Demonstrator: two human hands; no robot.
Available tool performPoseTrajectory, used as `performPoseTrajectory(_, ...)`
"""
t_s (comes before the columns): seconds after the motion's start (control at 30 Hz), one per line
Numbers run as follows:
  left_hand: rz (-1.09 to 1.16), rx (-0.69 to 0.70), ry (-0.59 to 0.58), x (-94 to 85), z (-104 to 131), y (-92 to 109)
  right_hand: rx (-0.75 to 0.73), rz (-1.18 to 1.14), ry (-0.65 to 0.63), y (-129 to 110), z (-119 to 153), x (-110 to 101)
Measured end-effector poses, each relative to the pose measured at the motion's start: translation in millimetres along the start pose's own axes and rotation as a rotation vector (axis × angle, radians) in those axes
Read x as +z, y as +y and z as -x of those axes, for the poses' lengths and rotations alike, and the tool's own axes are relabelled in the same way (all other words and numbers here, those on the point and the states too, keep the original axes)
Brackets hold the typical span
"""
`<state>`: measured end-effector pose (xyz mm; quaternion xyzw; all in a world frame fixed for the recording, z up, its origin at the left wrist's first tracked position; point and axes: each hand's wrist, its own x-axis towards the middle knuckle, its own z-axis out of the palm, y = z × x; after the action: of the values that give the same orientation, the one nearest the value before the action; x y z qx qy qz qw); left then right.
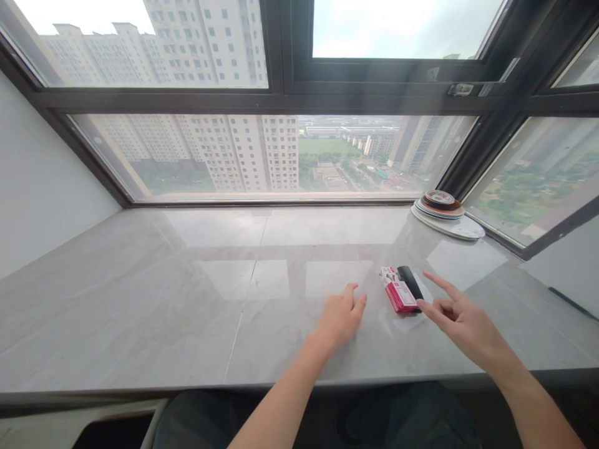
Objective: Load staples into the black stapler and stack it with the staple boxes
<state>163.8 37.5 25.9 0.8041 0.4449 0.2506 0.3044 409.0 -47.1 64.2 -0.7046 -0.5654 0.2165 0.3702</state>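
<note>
Left hand (340,315) half-curled, right hand (461,318) wide (both empty), one red-and-white box (399,293), one black object (410,284) alongside.

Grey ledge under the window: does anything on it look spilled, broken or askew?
Nothing looks spilled or broken. The only slight oddity is the plate stack, whose upper pieces sit off-centre on the large bottom one. The red-and-white box looks intact.

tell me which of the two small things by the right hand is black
The long black object, lying on the right of the box and nearer the right hand; the box is printed pink and white.
</note>
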Motion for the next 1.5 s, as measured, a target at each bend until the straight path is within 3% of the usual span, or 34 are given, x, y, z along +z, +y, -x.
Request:
performPoseTrajectory(0.1,-0.026,-0.007,0.063,-37.2,41.9,-29.7,-0.110,-0.019,-0.201,-32.2,19.5,59.0)
performPoseTrajectory(0.17,-0.141,-0.030,0.147,-58.1,67.5,-46.9,-0.269,0.055,-0.279,-47.3,25.9,103.3)
performPoseTrajectory(0.27,-0.388,-0.080,0.230,-76.5,97.5,-68.0,-0.401,0.323,-0.265,-56.7,26.9,151.8)
performPoseTrajectory(0.37,-0.537,-0.104,0.242,-78.2,111.0,-81.6,-0.365,0.507,-0.200,-55.9,25.3,171.7)
performPoseTrajectory(0.53,-0.580,-0.097,0.194,-70.8,106.9,-88.5,-0.337,0.594,-0.153,-53.6,26.8,177.8)
performPoseTrajectory(0.87,-0.608,-0.034,0.089,-77.8,114.9,-91.8,-0.320,0.603,-0.139,-58.1,29.1,177.5)
performPoseTrajectory(1.17,-0.620,-0.050,0.116,-78.3,120.6,-84.4,-0.336,0.617,-0.140,-58.8,29.4,177.3)
performPoseTrajectory(1.5,-0.634,-0.042,0.126,-77.1,120.5,-89.4,-0.322,0.627,-0.138,-58.7,30.1,176.0)
